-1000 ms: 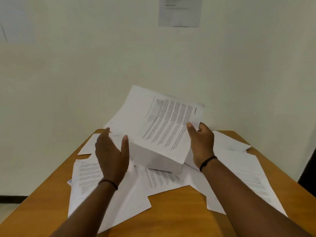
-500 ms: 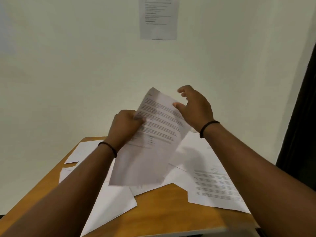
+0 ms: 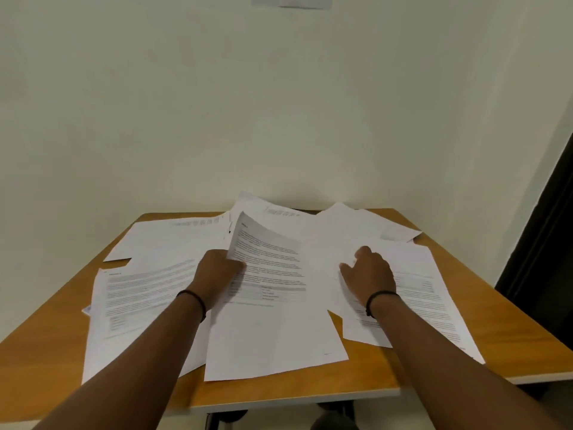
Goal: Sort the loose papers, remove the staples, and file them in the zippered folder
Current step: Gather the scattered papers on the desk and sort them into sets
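**Lifted sheet comes back down onto the pile**

Half a second ago both hands held one printed sheet up in the air in front of the wall; now that sheet (image 3: 273,293) lies low over the heap. The left hand (image 3: 217,274) pinches its left edge, and the far corner curls up just beyond the knuckles. The right hand (image 3: 369,274) has let go and rests on the sheets to the right of the first, fingers loosely spread; whether it presses or merely touches, I cannot tell. Judging from this, the sorting is at its beginning: the sheet seems to have been read and placed, and no staple work has started.

The loose papers (image 3: 145,293) spread out on every side of the hands, overlapping, some printed face up. No zippered folder or staple remover is in view.

Beneath them is a wooden bench (image 3: 294,392), its near edge bare in front of the wrists. Beyond the hands, the bench backs against a plain pale wall (image 3: 279,119), with a posted notice (image 3: 291,1) cut off at the top. Far right of the right hand stands a dark doorway (image 3: 545,228).
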Available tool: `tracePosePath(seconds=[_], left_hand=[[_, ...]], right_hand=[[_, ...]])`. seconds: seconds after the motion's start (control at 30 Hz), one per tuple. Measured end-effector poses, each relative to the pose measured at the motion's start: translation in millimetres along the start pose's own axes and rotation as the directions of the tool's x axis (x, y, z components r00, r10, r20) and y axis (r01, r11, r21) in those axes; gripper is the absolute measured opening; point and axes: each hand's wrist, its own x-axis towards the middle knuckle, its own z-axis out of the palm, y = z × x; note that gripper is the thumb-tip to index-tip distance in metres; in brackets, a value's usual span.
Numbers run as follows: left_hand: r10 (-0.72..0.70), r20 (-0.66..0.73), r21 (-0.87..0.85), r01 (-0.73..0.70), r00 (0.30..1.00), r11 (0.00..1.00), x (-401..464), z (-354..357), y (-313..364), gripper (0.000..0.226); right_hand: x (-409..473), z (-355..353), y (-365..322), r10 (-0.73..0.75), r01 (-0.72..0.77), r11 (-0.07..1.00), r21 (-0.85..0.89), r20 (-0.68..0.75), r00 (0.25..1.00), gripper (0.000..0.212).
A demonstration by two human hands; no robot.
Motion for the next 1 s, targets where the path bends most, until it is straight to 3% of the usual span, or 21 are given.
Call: tracePosePath(seconds=[0.13,0.27,0.4,0.53,0.63,0.7,0.83,1.0], left_hand=[[-0.097,0.076,-0.097,0.104,0.992,0.99,10,6,-30,0.014],[-0.085,0.107,-0.225,0.108,0.991,0.968,21,4,-52,0.044],[-0.072,0.095,-0.253,0.094,0.993,0.963,19,4,-53,0.038],[-0.056,0.076,-0.197,0.07,0.996,0.978,17,5,-53,0.025],[-0.046,0.068,-0.163,0.057,0.997,0.985,13,6,-50,0.022],[-0.053,0.092,-0.172,0.068,0.994,0.983,16,4,-53,0.018],[-0.042,0.077,-0.144,0.053,0.996,0.988,13,6,-49,0.013],[-0.011,0.062,-0.157,0.021,0.998,0.987,17,7,-53,0.024]], right_hand=[[-1,24,3,0.108,-0.089,0.962,-0.257,0.061,0.992,0.081],[2,35,-5,0.113,-0.105,0.963,-0.249,0.02,0.993,0.076],[1,35,-15,0.097,-0.098,0.969,-0.228,-0.013,0.995,0.067],[-3,39,-18,0.004,0.0,0.982,-0.19,0.018,1.0,0.058],[-4,41,-18,0.009,-0.015,0.969,-0.246,-0.025,1.0,0.069],[-1,39,-19,0.1,-0.107,0.945,-0.308,-0.038,0.994,0.08],[8,37,-22,0.226,-0.218,0.947,-0.237,0.009,0.974,0.11],[13,50,-28,0.213,-0.201,0.944,-0.26,0.019,0.977,0.099]])
